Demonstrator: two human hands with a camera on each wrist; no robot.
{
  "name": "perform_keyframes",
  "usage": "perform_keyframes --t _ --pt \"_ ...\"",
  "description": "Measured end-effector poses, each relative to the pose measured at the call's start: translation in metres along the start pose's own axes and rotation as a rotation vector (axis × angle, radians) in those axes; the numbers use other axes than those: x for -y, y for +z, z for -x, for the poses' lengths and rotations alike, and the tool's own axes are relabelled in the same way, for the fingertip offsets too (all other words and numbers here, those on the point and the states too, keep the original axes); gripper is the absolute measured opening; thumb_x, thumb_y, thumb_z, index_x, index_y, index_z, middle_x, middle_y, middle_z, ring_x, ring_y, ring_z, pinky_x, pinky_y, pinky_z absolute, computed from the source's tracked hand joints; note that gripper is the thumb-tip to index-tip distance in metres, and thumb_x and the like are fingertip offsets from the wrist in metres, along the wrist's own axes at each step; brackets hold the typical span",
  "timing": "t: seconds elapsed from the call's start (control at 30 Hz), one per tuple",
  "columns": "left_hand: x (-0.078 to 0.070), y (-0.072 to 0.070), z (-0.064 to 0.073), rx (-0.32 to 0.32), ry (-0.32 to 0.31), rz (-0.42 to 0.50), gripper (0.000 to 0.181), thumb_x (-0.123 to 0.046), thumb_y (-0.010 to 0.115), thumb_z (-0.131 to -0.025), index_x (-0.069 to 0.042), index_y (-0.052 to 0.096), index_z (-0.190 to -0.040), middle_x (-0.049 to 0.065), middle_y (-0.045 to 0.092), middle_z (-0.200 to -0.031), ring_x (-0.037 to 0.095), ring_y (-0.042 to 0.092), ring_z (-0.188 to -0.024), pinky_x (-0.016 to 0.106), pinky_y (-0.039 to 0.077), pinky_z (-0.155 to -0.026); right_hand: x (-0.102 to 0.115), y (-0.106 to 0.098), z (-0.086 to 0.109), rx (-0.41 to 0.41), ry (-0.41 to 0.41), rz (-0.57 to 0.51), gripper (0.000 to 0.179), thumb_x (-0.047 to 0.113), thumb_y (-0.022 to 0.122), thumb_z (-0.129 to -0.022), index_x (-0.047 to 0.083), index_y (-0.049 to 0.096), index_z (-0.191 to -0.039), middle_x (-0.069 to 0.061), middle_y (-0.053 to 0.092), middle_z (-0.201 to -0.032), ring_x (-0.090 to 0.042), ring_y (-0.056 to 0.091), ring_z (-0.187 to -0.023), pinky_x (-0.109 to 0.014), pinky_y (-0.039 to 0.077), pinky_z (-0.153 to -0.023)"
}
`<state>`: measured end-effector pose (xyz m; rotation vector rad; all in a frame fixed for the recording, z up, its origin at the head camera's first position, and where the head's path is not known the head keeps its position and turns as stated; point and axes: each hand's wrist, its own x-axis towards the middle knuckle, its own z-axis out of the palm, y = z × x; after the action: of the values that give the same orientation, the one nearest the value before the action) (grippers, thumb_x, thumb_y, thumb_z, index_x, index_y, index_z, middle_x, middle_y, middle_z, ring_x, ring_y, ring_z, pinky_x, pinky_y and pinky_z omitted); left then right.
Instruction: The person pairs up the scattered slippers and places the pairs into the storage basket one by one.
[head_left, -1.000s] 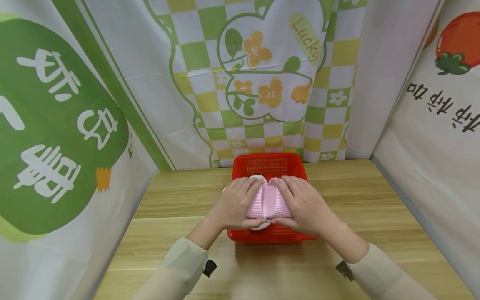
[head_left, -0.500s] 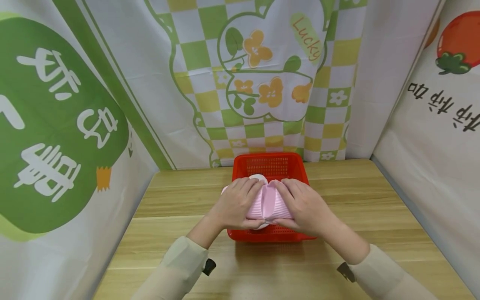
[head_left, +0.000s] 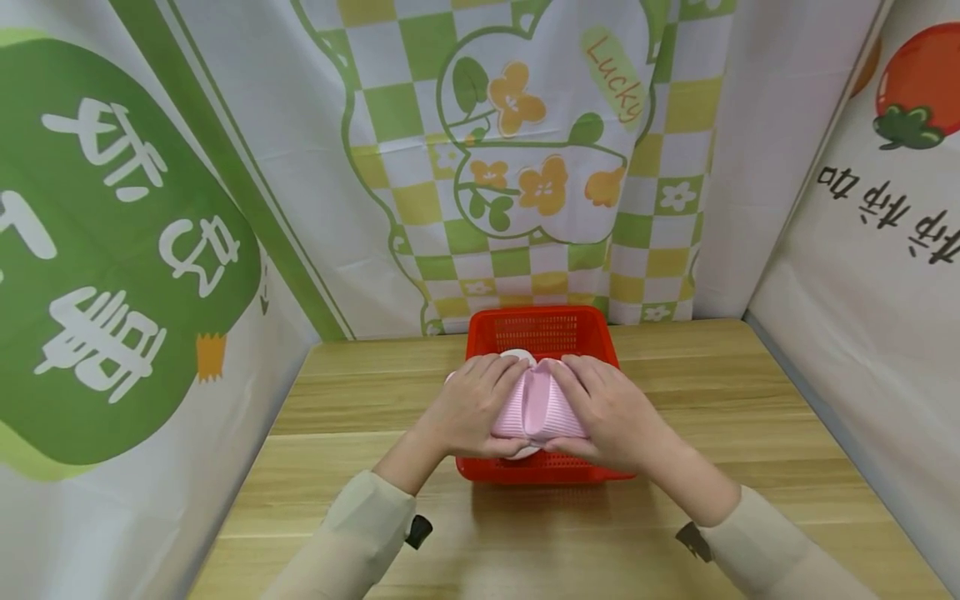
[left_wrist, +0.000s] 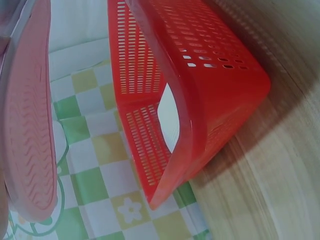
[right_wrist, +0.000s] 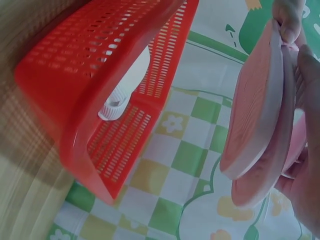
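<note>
A pair of pink slippers with ribbed uppers is held up over a red plastic basket [head_left: 536, 475], seen in the head view. My left hand [head_left: 474, 404] grips the left slipper [head_left: 511, 417], thumb at the near side and fingers over the top. The right slipper [head_left: 566, 417] is in my right hand [head_left: 611, 408], gripped the same way. Their inner edges meet in the middle. In the right wrist view the pink soles [right_wrist: 252, 110] lie side by side, pointing away from the basket. A white slipper with a ribbed strap [right_wrist: 117, 102] lies inside the basket, partly hidden by its wall.
The basket has slotted walls and stands on a wooden table [head_left: 360, 400] close to the back edge. A checked curtain [head_left: 517, 192] hangs right behind it. Printed cloth walls [head_left: 277, 208] enclose the table on both sides.
</note>
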<state>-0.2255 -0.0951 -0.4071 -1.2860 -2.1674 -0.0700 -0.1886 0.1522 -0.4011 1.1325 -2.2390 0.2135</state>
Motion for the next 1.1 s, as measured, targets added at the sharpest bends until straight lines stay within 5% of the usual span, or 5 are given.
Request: perform_keyframes --t 0.63,1.1 --pt "0.004 -0.002 0.001 0.04 0.035 0.092 0.089 -0.064 0.058 -0.074 0.0 0.047 -0.134 0.011 0.055 -0.126 0.025 0.051 -0.113 0.038 0.041 -0.101 -0.018 -0.009 0.013 0.036 -0.138 -0.197 0.093 0.062 0.065 -0.081 -0.001 0.04 -0.145 -0.017 0.043 -0.145 -0.031 0.046 -0.127 -0.05 0.043 -0.099" --pt "0.004 -0.001 0.004 0.077 0.069 0.109 0.089 -0.063 0.059 -0.074 -0.002 0.047 -0.137 0.01 0.054 -0.129 0.024 0.05 -0.116 0.038 0.038 -0.104 -0.014 -0.012 0.013 0.111 -0.144 -0.259 0.095 0.065 0.064 -0.079 0.007 0.038 -0.148 -0.017 0.039 -0.147 -0.03 0.04 -0.132 -0.049 0.04 -0.102"
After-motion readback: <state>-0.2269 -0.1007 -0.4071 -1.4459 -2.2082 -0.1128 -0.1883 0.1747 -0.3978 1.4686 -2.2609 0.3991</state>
